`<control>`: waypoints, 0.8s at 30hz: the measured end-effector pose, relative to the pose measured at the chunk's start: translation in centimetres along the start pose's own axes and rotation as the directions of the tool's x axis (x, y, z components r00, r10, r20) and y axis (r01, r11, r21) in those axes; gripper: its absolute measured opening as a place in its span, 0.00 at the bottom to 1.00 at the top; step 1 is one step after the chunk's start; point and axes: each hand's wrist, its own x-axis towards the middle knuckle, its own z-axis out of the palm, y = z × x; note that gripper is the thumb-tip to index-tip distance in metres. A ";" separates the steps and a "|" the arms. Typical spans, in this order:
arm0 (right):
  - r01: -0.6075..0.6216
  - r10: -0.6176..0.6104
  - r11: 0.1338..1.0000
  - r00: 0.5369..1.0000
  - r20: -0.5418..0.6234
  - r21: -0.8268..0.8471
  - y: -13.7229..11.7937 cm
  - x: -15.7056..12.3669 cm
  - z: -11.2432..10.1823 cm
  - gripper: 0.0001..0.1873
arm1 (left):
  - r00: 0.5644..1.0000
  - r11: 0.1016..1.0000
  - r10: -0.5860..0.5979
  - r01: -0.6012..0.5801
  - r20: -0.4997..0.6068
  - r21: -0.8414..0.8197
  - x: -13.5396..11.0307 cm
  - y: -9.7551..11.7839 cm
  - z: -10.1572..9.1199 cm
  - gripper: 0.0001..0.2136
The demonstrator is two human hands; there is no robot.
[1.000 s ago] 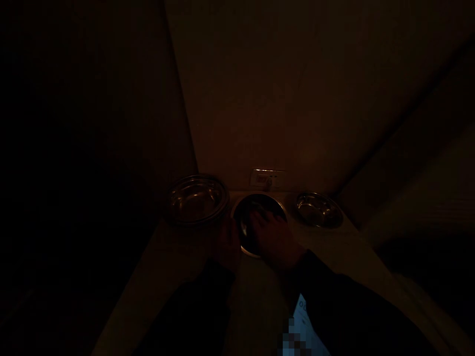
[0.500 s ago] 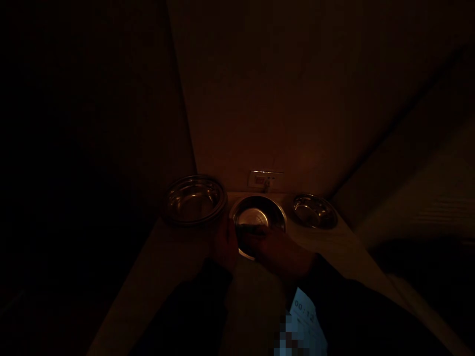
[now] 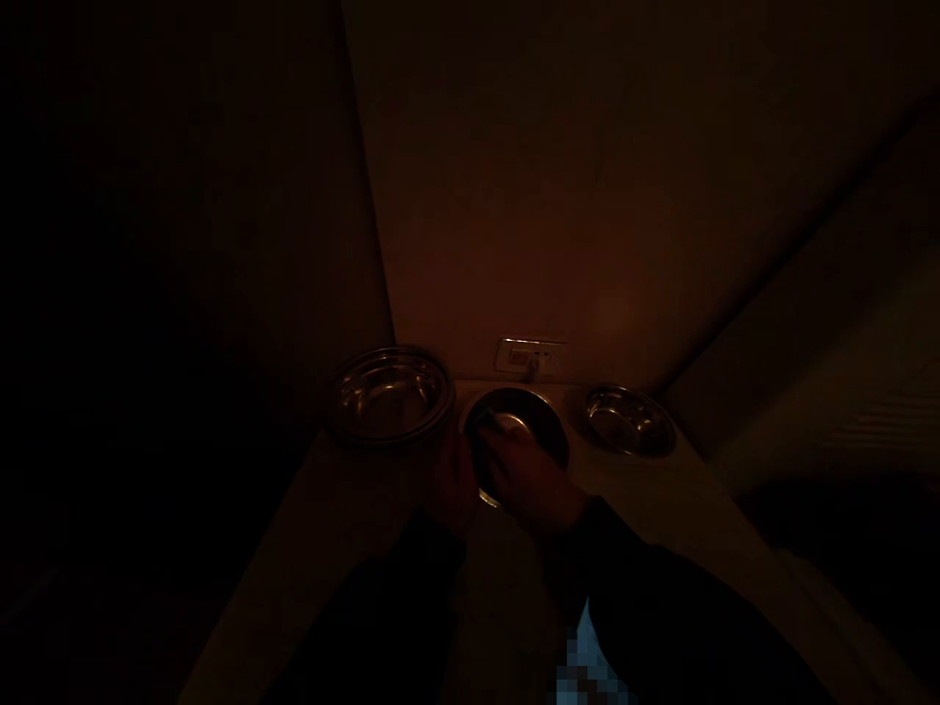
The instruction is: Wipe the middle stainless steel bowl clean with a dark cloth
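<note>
Left hand (image 3: 453, 482) grips the middle steel bowl's (image 3: 540, 421) near-left rim; right hand (image 3: 530, 477) reaches inside it, grip unclear in the dark.

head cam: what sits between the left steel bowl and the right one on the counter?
A third steel bowl, the middle bowl, with the right hand reaching into it and the left hand at its near-left rim. Left bowl and right bowl flank it. Head view, dim.

Dim home corner: steel bowls (image 3: 389, 395), wall socket (image 3: 530, 354).
</note>
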 end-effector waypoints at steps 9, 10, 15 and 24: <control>0.184 -0.154 0.980 0.940 0.305 -0.071 0.5 -2.5 -3.1 0.18 | 0.999 1.000 0.004 -0.004 0.044 0.008 0.0 -0.4 -0.1 0.18; 0.198 -0.157 0.975 0.936 0.316 -0.100 0.7 -2.9 -3.3 0.18 | 0.999 1.000 0.010 -0.011 0.046 0.011 -0.1 -0.4 -0.1 0.18; 0.174 -0.154 0.983 0.955 0.255 -0.057 0.7 -3.2 -2.4 0.17 | 0.999 1.000 0.011 -0.011 0.053 -0.013 0.0 -0.5 0.1 0.17; 0.121 -0.123 0.989 0.992 0.009 0.080 -0.5 -0.9 0.1 0.17 | 0.999 0.998 0.029 -0.028 0.019 -0.053 0.4 -0.8 -0.1 0.18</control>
